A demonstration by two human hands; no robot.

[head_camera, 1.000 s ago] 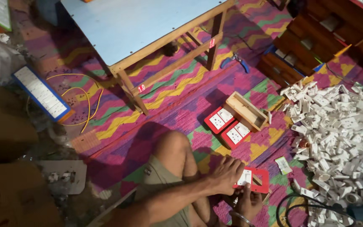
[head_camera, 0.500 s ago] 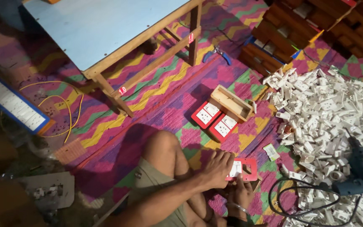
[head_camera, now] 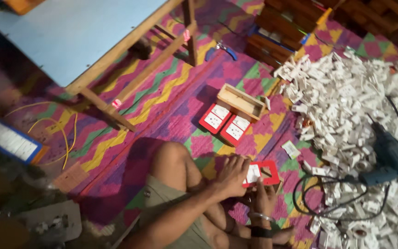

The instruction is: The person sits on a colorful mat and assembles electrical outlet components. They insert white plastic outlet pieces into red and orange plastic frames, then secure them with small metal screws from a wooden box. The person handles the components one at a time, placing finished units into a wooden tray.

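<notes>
Both hands were clamped on a red switch plate (head_camera: 261, 174) over the mat: left hand (head_camera: 230, 177) gripping its left edge, right hand (head_camera: 263, 198) pinching from underneath, beside the white parts pile (head_camera: 360, 101).

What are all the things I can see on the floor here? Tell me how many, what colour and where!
Red plastic plate with a white switch part: one, red and white, under both hands.
Finished red switch plates: two, red and white, side by side on the mat.
Small open wooden box: one, pale wood, just behind the two plates.
Heap of small white plastic parts: too many to count, white, right side.
Blue electric drill with black cord: one, lying on the heap.
Pale blue wooden-legged table: one, upper left.
Zigzag woven mat: one, pink, purple, green, yellow, covering the floor.
Left hand: one, pressing the plate.
Right hand: one, at the plate's lower edge.
</notes>
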